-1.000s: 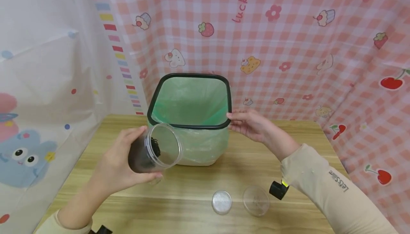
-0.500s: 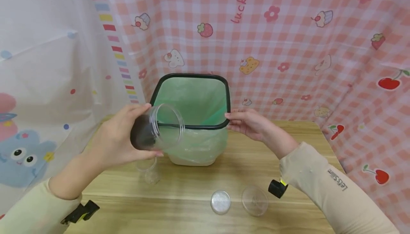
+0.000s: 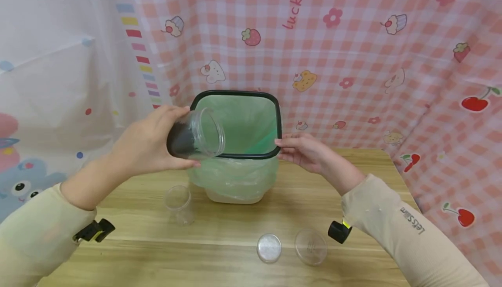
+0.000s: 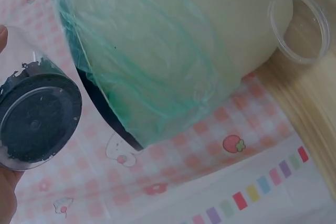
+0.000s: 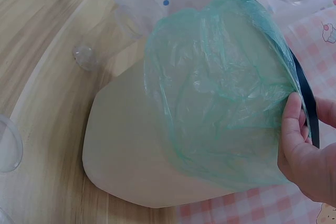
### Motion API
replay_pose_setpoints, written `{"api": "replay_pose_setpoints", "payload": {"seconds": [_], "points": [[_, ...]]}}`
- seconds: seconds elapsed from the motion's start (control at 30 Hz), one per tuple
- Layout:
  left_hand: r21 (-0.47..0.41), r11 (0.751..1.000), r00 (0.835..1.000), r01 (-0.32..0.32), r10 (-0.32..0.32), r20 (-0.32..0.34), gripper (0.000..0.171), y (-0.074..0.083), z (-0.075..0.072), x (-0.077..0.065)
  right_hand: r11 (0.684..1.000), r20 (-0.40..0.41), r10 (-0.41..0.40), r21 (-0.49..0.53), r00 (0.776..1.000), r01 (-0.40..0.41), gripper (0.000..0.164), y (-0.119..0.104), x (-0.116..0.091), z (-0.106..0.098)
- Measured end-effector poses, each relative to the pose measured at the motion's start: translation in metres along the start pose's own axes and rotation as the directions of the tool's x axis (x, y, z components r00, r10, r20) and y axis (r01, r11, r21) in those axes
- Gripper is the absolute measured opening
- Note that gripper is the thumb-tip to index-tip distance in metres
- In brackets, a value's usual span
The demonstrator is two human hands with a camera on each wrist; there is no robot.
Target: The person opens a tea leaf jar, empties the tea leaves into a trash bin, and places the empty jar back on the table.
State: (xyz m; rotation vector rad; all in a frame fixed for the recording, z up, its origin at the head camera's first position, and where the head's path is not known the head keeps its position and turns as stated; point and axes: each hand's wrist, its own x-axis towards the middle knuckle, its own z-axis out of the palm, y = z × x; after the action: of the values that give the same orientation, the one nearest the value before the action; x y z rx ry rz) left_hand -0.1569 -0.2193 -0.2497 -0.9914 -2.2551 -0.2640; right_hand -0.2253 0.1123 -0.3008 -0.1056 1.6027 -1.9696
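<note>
My left hand [image 3: 147,143] grips a clear plastic jar [image 3: 209,133] part filled with dark, loose shreds [image 3: 181,141]. The jar lies tilted on its side, its open mouth facing right and overlapping the bin's front left rim. Its dark base [image 4: 39,121] shows in the left wrist view. The pale trash bin [image 3: 235,197] stands upright with a black rim [image 3: 239,92] and a green plastic bag [image 3: 235,173] folded over its edge. My right hand [image 3: 306,152] holds the rim at the right front corner, thumb and fingers either side of it in the right wrist view [image 5: 310,148].
A clear, empty-looking plastic cup [image 3: 178,199] stands on the wooden table [image 3: 157,256] left of the bin. In front lie a small round silvery lid [image 3: 269,248] and a larger clear lid [image 3: 310,247]. A pink checked cloth [image 3: 353,60] hangs behind the bin.
My left hand has carried the jar up and away from me to the bin's rim, uncovering the clear cup. The right hand has stayed on the rim.
</note>
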Motion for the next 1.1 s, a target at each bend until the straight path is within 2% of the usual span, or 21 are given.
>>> {"api": "replay_pose_setpoints", "payload": {"seconds": [0.13, 0.37, 0.67, 0.9, 1.1], "points": [[-0.004, 1.000, 1.000, -0.009, 0.009, 0.028, 0.099, -0.007, 0.001, 0.006, 1.000, 0.005, -0.003, 0.010, 1.000, 0.003, 0.004, 0.000, 0.000, -0.001], [0.011, 1.000, 0.991, 0.006, -0.008, 0.137, 0.096, -0.017, 0.001, 0.019, 1.000, -0.001, -0.001, 0.006, 1.000, 0.001, 0.004, 0.001, -0.001, -0.001], [0.101, 0.995, 0.964, 0.001, -0.028, 0.263, 0.094, -0.027, -0.002, 0.035, 1.000, 0.020, 0.000, 0.015, 1.000, 0.000, 0.020, 0.000, -0.001, -0.001], [0.135, 0.991, 0.941, -0.001, -0.044, 0.336, 0.092, -0.030, -0.006, 0.041, 1.000, 0.032, -0.002, 0.021, 0.999, 0.001, 0.017, -0.001, 0.001, 0.000], [0.143, 0.989, 0.929, -0.041, -0.015, 0.370, 0.090, -0.031, -0.004, 0.051, 0.999, 0.016, 0.000, 0.035, 1.000, -0.001, 0.015, 0.000, -0.001, -0.003]]}}
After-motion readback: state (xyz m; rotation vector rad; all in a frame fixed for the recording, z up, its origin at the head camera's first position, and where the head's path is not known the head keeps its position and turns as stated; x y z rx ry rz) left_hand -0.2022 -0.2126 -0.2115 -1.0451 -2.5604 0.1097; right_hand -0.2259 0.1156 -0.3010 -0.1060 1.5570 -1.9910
